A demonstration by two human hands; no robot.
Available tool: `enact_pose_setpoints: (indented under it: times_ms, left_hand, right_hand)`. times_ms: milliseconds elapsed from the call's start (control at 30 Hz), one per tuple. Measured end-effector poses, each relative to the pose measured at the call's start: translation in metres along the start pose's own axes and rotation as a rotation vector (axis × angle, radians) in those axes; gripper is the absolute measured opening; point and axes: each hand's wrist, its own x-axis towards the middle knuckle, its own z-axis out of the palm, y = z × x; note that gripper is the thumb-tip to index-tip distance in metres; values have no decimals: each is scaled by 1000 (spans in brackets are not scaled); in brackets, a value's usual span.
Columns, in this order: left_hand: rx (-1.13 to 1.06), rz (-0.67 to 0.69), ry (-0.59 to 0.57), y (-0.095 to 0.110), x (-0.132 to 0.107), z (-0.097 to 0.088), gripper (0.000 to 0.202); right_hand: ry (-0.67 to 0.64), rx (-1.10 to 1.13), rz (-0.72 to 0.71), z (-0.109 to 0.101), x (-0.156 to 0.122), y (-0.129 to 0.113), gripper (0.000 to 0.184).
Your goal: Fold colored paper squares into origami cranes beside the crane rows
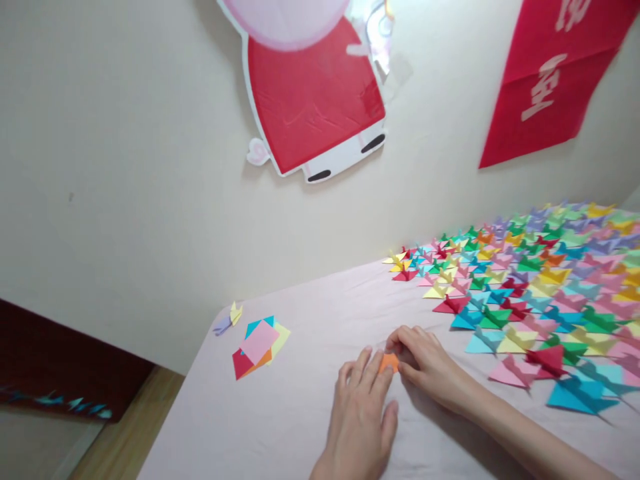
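Slightly spread, left fingers [371,371] on orange paper [389,363] — right fingers [407,339] curled, touching.

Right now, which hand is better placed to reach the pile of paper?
Likely the left hand: by the orange paper, it lies nearer the pile than the right hand.

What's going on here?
A person is handling a small orange paper on the pale cloth. The left hand lies flat with its fingers at the paper's left side; the right hand is at the other side, so the paper's full shape is hidden. Off to the left is a loose pile of colored sheets, pink on top, near a yellow and a lavender folded piece. Rows of folded paper birds cover the right side.
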Motion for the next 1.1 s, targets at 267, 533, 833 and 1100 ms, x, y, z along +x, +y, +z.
enact_pose_setpoints:
  times_ms: [267, 533, 833, 1100]
  left_hand:
    - [-43, -195, 12, 17, -6, 2, 40]
    - [-182, -156, 79, 11, -1, 6, 50]
    - [-304, -41, -54, -3, 1, -10, 40]
    - [-125, -232, -38, 7, -1, -3, 33]
  right_hand:
    - [129, 83, -36, -8, -1, -2, 25]
    - [-56, -71, -7, -10, -7, -20, 15]
    - [-202, -86, 3, -8, -7, -16, 40]
    - [-205, -17, -63, -10, -9, -19, 35]
